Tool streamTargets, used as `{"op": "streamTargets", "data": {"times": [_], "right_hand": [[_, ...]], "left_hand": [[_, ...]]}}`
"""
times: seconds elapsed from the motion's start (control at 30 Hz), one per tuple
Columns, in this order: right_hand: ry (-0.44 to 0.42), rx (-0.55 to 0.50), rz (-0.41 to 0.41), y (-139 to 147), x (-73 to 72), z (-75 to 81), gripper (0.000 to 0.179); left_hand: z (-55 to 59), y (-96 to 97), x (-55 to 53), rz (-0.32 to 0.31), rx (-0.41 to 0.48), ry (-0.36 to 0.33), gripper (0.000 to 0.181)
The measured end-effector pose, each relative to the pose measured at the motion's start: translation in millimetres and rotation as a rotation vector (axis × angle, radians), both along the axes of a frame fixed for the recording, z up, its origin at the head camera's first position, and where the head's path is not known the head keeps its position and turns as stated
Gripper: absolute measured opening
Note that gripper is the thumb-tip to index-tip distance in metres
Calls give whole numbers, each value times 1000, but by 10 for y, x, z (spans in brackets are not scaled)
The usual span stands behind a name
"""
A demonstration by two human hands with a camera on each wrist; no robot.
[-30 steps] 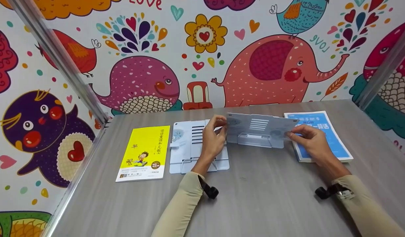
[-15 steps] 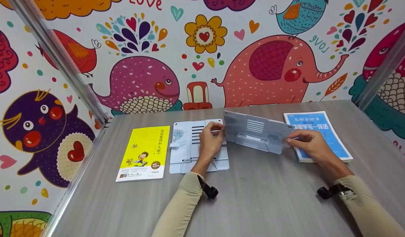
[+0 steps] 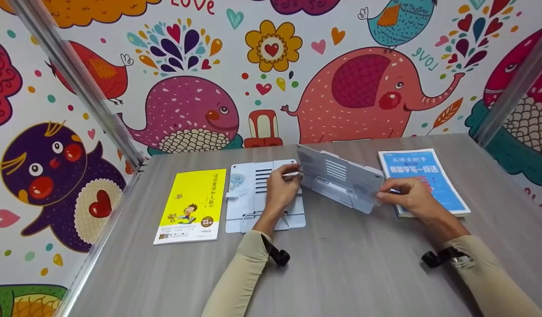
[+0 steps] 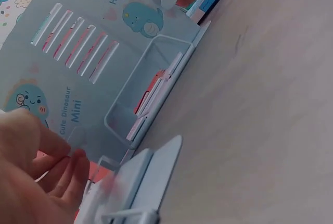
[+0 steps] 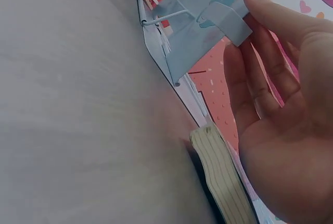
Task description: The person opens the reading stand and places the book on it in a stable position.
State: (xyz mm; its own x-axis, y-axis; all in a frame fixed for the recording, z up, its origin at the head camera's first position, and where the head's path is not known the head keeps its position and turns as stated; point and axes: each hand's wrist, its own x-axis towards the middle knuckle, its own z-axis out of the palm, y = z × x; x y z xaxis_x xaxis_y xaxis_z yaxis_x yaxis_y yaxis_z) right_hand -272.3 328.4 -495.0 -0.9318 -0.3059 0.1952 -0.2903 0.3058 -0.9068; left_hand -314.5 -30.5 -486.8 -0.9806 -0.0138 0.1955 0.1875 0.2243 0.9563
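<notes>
A light blue metal book stand (image 3: 337, 178) with slots, a wire frame and dinosaur prints is held up on edge, slanted, between both hands. The left hand (image 3: 282, 187) pinches its left edge, where a small side clip (image 4: 78, 138) shows in the left wrist view. At the opposite edge, the right hand (image 3: 407, 193) pinches the other side clip (image 5: 229, 23) between thumb and fingers. A second, similar book stand (image 3: 249, 207) lies flat on the table, partly hidden under the left hand and forearm.
Left of the flat stand lies a yellow book (image 3: 194, 198). A thick blue book (image 3: 447, 193) lies behind the right hand and is partly covered by it. Both rest on the grey wood-grain table (image 3: 341, 273). A cartoon-printed wall (image 3: 271, 92) rises behind.
The held book stand has turned, its right end swinging toward the person and lower. The right hand has moved slightly left with it, uncovering more of the blue book. The left hand has barely shifted.
</notes>
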Motion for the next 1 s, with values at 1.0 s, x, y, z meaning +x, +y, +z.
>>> {"op": "streamTargets", "data": {"times": [1.0], "right_hand": [[23, -14, 209, -708, 211, 26, 14]], "left_hand": [[303, 168, 189, -4, 62, 141, 64]]}}
